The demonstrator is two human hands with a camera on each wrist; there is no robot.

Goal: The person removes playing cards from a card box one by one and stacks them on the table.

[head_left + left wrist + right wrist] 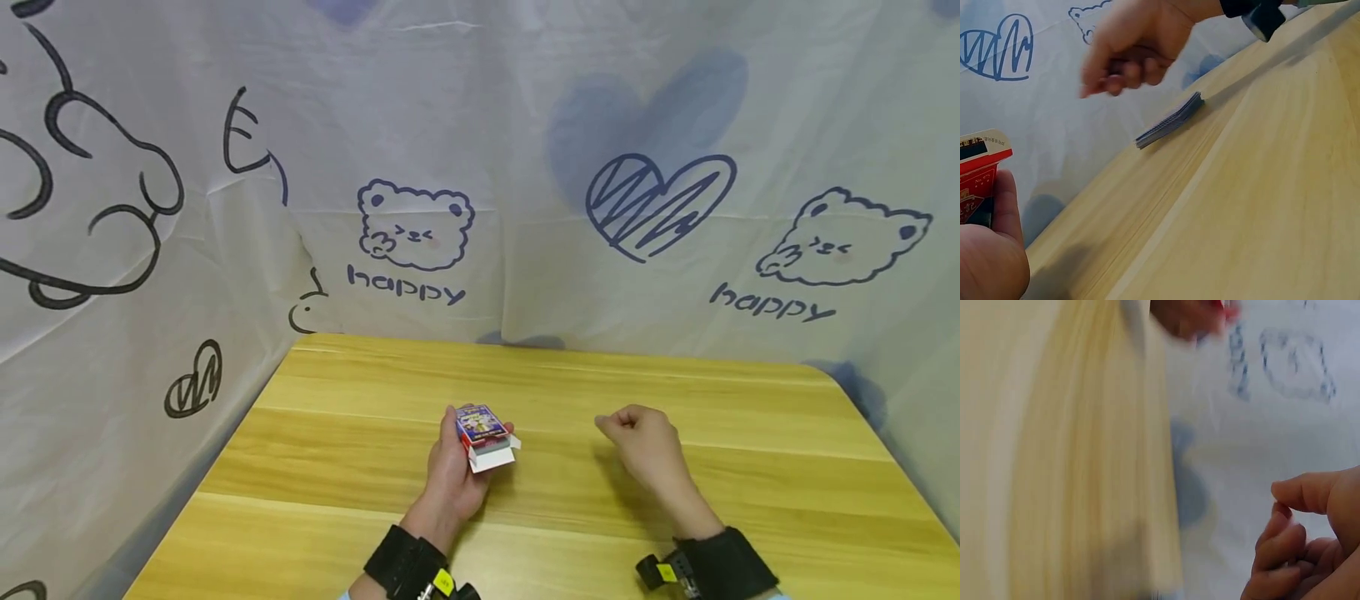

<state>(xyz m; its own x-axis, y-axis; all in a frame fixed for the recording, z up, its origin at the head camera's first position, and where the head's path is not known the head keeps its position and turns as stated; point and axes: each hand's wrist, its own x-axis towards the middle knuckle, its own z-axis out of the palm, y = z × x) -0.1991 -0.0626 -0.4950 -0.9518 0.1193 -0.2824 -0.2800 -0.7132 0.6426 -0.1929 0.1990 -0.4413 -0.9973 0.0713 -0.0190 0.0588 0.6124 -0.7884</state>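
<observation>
My left hand grips a small red and blue card box just above the wooden table, its white end flap hanging open toward me. The left wrist view shows the box held by my left hand's fingers. My right hand hovers to the right with fingers loosely curled and holds nothing. In the left wrist view a thin stack of blue-backed cards lies flat on the table under the right hand. The head view hides that stack. The right wrist view is blurred and shows only curled fingers.
A white cloth backdrop printed with bears, hearts and "happy" closes off the table's far edge and left side. Both wrists wear black straps with cameras. Bare tabletop lies to the left, right and front of the hands.
</observation>
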